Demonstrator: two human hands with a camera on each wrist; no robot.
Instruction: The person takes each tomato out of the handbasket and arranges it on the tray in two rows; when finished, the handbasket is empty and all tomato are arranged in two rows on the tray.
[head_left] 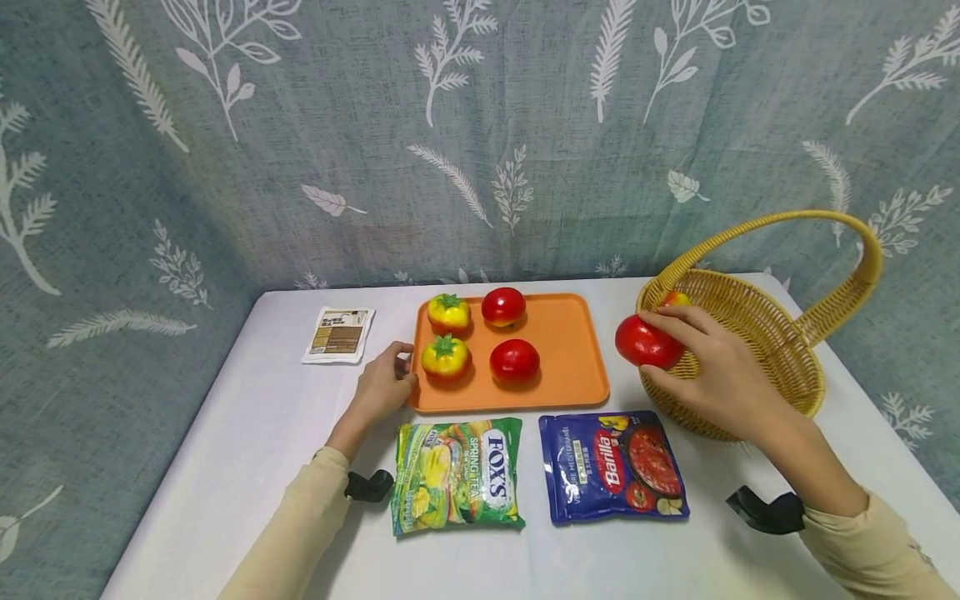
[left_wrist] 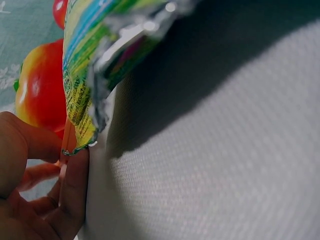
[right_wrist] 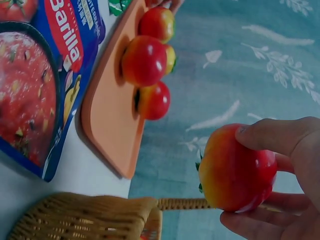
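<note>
My right hand (head_left: 712, 371) holds a red tomato (head_left: 643, 342) over the left rim of the wicker basket (head_left: 780, 367). In the right wrist view the thumb and fingers grip this tomato (right_wrist: 235, 170), which has a yellow side and green leaves. Part of another red-yellow tomato (head_left: 677, 298) shows inside the basket, mostly hidden by the hand. My left hand (head_left: 384, 385) grips the left edge of the orange tray (head_left: 570, 350). On the tray lie two yellow-topped tomatoes (head_left: 446, 358) on the left and two red ones (head_left: 514, 361) beside them.
A green Fox's candy bag (head_left: 457, 475) and a blue Barilla sauce pouch (head_left: 611, 467) lie in front of the tray. Back left is a small white-and-brown packet (head_left: 339, 335). The basket's tall handle (head_left: 787, 217) arches above it. A patterned curtain (head_left: 480, 167) stands behind the table.
</note>
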